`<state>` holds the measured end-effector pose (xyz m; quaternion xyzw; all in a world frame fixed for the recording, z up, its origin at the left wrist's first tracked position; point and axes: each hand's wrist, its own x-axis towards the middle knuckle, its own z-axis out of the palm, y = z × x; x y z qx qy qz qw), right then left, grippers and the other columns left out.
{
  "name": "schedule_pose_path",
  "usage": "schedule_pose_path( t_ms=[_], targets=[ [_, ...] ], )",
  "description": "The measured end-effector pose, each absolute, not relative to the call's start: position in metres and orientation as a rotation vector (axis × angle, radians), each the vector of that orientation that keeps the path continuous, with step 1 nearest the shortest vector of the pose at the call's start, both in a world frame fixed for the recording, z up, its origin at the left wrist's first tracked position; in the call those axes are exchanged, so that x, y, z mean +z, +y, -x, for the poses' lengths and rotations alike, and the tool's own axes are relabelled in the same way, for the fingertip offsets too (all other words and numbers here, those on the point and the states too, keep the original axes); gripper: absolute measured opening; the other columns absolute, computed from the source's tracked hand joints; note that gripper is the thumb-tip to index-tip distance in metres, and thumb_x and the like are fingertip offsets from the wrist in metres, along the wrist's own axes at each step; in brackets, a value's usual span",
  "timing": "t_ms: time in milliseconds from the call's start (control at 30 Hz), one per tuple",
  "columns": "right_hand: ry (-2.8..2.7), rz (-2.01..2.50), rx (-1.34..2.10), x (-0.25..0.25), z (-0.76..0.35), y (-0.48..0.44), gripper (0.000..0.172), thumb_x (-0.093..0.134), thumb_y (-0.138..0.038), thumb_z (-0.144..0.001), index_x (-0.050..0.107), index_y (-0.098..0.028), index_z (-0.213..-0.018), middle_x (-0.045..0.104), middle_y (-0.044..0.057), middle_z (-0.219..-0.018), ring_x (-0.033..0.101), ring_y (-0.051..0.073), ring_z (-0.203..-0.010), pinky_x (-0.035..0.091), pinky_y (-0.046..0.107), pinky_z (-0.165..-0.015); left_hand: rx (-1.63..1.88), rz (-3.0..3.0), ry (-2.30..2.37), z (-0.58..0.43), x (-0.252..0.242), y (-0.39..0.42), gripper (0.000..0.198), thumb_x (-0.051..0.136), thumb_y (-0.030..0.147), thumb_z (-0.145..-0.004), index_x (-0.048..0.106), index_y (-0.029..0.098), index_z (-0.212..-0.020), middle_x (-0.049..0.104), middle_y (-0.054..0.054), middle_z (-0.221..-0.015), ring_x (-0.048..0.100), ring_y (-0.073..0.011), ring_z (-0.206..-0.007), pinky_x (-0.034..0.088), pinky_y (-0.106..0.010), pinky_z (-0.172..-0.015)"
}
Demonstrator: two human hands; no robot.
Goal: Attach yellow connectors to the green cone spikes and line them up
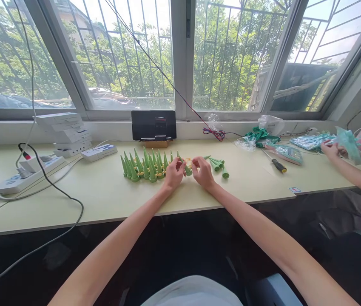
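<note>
My left hand (174,174) is closed around a green cone (187,171), which leans with its wide end toward the table edge. Close beside it, my right hand (203,172) has its fingers pinched together near the cone; what they hold, if anything, is hidden. Small yellowish pieces (188,160) show between the two hands. To the left, several green cones (145,166) stand upright in rows, with yellowish bits around their lower parts. On the right, beyond my right hand, several loose green cones (217,165) lie on their sides.
A black tablet (153,125) stands behind the cones. White boxes (68,131), a power strip (24,176) and cables are at the left. A screwdriver (277,165) and green bundles (261,135) lie at the right, where another person's hands (333,148) handle a teal plastic item (348,144).
</note>
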<state>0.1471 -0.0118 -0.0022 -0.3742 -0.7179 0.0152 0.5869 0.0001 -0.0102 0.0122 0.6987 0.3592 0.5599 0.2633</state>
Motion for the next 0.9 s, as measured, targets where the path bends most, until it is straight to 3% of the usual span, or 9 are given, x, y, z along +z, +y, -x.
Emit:
schedule_pose_path(
  t_ms=[200,400,667,900],
  targets=[
    [-1.662,0.866,0.064,-0.004,-0.147,-0.011,0.007,0.045,-0.019,-0.088,0.051,-0.020,-0.086,0.057,0.005,-0.083,0.055,0.017,-0.073,0.049,0.032,-0.070,1.501,-1.938,1.037,0.000,0.014,-0.016,0.025,0.055,0.042,-0.088,0.052,0.021,-0.076,0.055,0.003,-0.061,0.045,-0.0083,-0.041,0.035,-0.024,-0.049],
    [-1.649,0.884,0.101,-0.006,-0.147,-0.009,0.007,0.046,-0.020,-0.089,0.052,-0.020,-0.087,0.057,0.005,-0.083,0.056,0.016,-0.073,0.051,0.031,-0.069,1.527,-2.115,1.191,0.000,0.011,-0.011,0.040,0.051,0.041,-0.090,0.040,0.020,-0.058,0.046,0.001,-0.052,0.039,-0.0116,-0.050,0.031,-0.025,-0.053],
    [-1.602,0.879,0.144,-0.006,-0.147,-0.009,0.006,0.047,-0.021,-0.087,0.052,-0.020,-0.086,0.057,0.004,-0.083,0.057,0.015,-0.071,0.054,0.030,-0.067,1.395,-2.315,1.239,0.000,0.007,-0.009,0.030,0.046,0.034,-0.093,0.045,0.019,-0.068,0.057,-0.002,-0.068,0.048,-0.0124,-0.057,0.036,-0.026,-0.059],
    [-1.585,0.854,0.243,-0.005,-0.146,-0.009,0.006,0.048,-0.024,-0.088,0.052,-0.020,-0.088,0.057,0.005,-0.085,0.058,0.015,-0.071,0.055,0.030,-0.063,1.324,-2.316,1.190,-0.001,0.003,-0.007,0.026,0.042,0.034,-0.095,0.041,0.020,-0.073,0.054,-0.001,-0.065,0.045,-0.0120,-0.056,0.033,-0.025,-0.056]
  ],
)
